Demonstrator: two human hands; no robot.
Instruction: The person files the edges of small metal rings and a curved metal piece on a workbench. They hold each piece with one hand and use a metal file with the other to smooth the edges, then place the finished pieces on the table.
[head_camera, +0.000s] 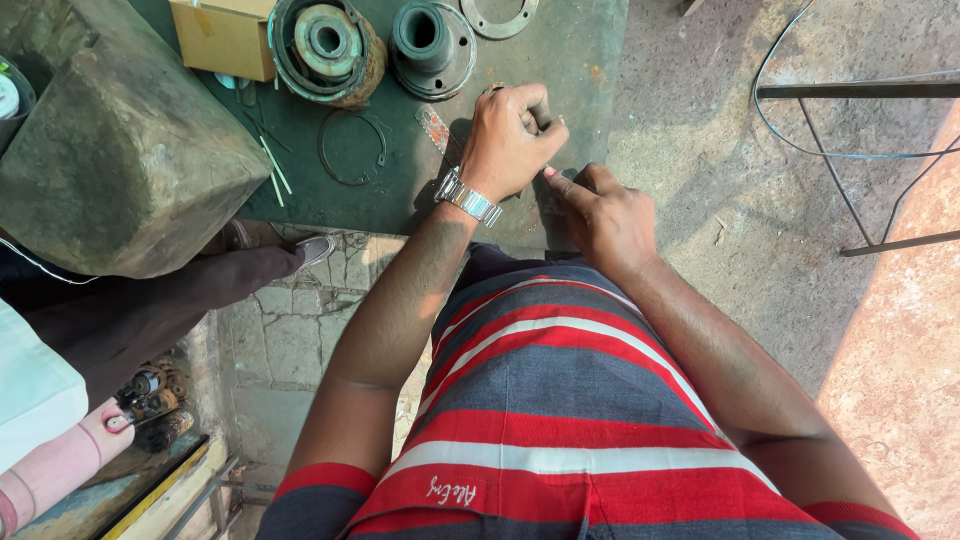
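My left hand (512, 135) is curled into a fist at the near edge of the green mat (570, 50), fingers folded tight around something small that I cannot make out; only a dark sliver shows past my knuckles. A steel watch (467, 197) sits on that wrist. My right hand (607, 215) lies just beside it, lower on the mat edge, fingers bent and the thumb stretched toward the left fist, its tip nearly touching the heel of that hand. Whether the right hand pinches anything I cannot tell; its fingertips are hidden under the hand.

Just left of my left fist lies a small clear packet (435, 127) with reddish bits inside. Farther left a thin wire ring (352, 147) lies flat on the mat, with two pale sticks (275, 165) beside it.

At the far edge of the mat stands a rusty round housing (325, 48), open side up, holding a greenish stepped hub with a hole in its middle. Next to it is a dark flanged sleeve (432, 45), also hollow, and beyond that a flat metal ring (498, 15). A cardboard box (225, 38) sits closed left of the housing; its contents do not show. A big worn stone block (120, 150) takes the left side.
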